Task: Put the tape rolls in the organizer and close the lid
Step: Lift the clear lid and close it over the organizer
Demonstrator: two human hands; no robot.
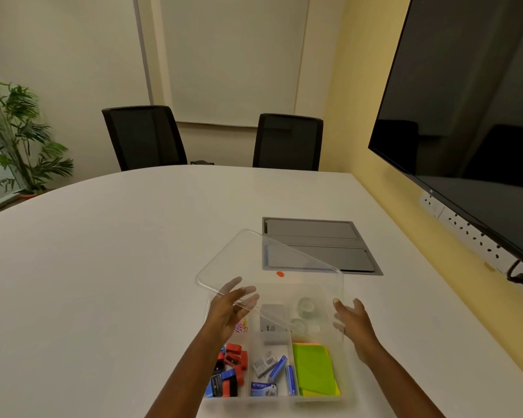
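A clear plastic organizer [341,384] stands on the white table near me. Two clear tape rolls [306,306] lie in its far right compartment, seen through the lid. The transparent lid [266,267] hangs tilted above the box, its far edge raised. My left hand [233,309] grips the lid's near left edge, fingers under and over it. My right hand [352,319] is at the lid's right side with fingers spread, touching its edge. Red and blue sharpeners, staple boxes and green sticky notes fill the near compartments.
A grey cable hatch [317,245] is set into the table just behind the organizer. A small orange dot [280,274] lies by the hatch. A large dark screen [465,116] hangs on the right wall. Two black chairs [145,137] stand at the far edge.
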